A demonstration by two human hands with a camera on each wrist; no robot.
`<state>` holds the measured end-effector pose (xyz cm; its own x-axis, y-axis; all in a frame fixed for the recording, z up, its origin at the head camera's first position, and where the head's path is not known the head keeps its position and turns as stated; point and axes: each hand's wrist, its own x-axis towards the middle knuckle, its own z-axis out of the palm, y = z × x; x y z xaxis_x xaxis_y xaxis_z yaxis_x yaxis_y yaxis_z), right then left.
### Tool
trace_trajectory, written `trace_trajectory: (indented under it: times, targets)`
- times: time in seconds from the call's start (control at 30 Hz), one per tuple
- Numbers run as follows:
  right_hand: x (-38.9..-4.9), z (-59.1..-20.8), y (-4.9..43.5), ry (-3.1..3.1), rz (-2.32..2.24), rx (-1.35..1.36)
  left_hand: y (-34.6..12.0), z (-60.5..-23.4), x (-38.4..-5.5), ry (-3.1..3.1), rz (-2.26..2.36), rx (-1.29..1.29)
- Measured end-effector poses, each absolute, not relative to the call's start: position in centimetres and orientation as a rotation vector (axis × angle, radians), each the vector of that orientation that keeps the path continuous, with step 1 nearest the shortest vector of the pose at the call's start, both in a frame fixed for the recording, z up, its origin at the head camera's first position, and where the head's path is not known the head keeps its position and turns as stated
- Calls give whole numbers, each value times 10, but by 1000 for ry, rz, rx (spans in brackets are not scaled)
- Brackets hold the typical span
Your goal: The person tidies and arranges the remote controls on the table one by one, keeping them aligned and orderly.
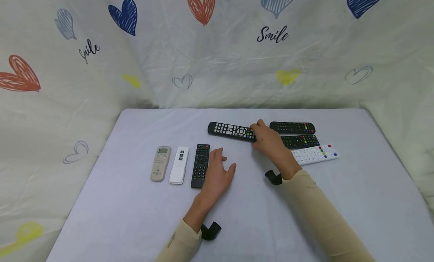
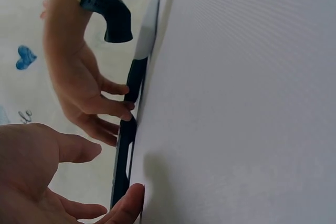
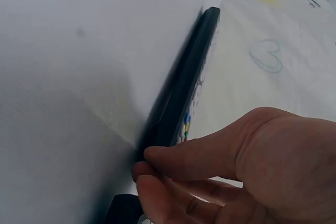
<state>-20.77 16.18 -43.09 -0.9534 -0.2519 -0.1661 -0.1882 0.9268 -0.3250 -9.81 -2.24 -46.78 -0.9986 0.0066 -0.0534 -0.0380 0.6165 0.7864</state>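
Note:
My right hand [image 1: 270, 144] holds the right end of a long black remote control with white buttons [image 1: 228, 130], lying slantwise toward the back of the table. In the right wrist view, thumb and fingers of that hand [image 3: 283, 161] pinch the end of the remote [image 3: 184, 87], whose coloured buttons show beside the thumb. My left hand [image 1: 216, 175], fingers loosely spread and holding nothing, is over the right edge of a dark remote with a red button [image 1: 200, 162], hiding part of it. The left wrist view has the left hand [image 2: 31, 177] low, the right hand [image 2: 79, 82] beyond it.
Left of the dark remote lie a white remote [image 1: 179, 166] and a beige remote with a small screen [image 1: 160, 164]. Right of my right hand lie two black remotes, one farther back [image 1: 293, 127] and one nearer [image 1: 301, 141], and a white remote [image 1: 315, 155]. A printed cloth [image 1: 230, 66] hangs behind.

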Motion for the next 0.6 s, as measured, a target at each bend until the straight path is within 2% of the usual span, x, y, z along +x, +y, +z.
trace_trajectory:
  times: [0.6]
  targets:
    - [-224,-431,177,2890,-352,-460,-13,-467,-114,2746,1501,-169]
